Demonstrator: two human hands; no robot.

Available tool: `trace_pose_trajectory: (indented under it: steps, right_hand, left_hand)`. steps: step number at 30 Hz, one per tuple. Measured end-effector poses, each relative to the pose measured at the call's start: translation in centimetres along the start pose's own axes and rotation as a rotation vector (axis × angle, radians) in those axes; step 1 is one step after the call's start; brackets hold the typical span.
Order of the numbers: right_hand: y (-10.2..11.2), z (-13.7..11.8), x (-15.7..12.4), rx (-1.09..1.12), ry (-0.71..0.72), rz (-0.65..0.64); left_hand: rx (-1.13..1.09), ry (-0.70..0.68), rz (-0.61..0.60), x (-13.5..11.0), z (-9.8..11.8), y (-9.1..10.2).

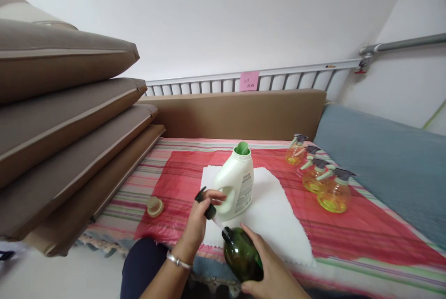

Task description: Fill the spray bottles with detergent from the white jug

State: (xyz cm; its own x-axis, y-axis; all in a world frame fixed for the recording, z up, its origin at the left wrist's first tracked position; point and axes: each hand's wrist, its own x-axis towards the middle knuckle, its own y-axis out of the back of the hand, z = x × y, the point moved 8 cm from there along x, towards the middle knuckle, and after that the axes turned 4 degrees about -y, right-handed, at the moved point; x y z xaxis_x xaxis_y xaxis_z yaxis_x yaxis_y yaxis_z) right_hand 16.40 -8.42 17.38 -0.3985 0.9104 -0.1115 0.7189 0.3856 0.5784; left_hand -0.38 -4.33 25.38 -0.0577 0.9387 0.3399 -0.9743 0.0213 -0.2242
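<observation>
**A:** Right up close, the green bottle (240,255) sits in the right hand (268,266), digits spread wide and curved round its belly!

**B:** Tilted, too, its neck (227,233) leaning toward the left hand (199,217), which is pinched round the black pump head (210,212), outer fingers sticking out loosely.

**A:** And the clear tube (218,222) runs to the mouth; whether it's inside, the blur won't let me call.

**B:** Handling check: that bottle looks smooth and rounded, so I'd rate it slippery if wet. Weight? Can't tell the fill through dark green.

**A:** Best hold is the broad belly, exactly there. The pump looks light, stiff on top, but that thin tube should flex (grab the collar, not the tube, folks).

**B:** Just beyond, the white cloth (275,224) lies over the red cloth (167,187), with a pale cap (154,206) off to the left.

**A:** The white jug (240,182) stands upright behind, uncapped, and the spray bottles (334,196) line up at right.

**B:** Farthest back, a pink note (249,80) on the radiator (289,80)!
</observation>
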Motion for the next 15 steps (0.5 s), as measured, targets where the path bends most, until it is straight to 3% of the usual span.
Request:
trace_pose_trajectory:
  steps: [3,6,10,15]
  right_hand:
    - [0.4,-1.4,0.0,0.034,0.051,0.042]
    - [0.4,-2.1,-0.1,0.065,0.079,0.051]
    - [0.5,-2.1,-0.3,0.093,0.059,0.058]
    - [0.9,-2.3,-0.5,0.11,0.03,0.083]
  left_hand:
    - [0.115,0.055,-0.138,-1.4,-0.5,-2.5]
    - [0.131,0.07,-0.213,-2.4,-0.2,-3.6]
    - [0.04,0.151,-0.259,-3.0,-0.5,-3.2]
    - [-0.093,0.16,-0.174,-2.8,-1.8,-1.5]
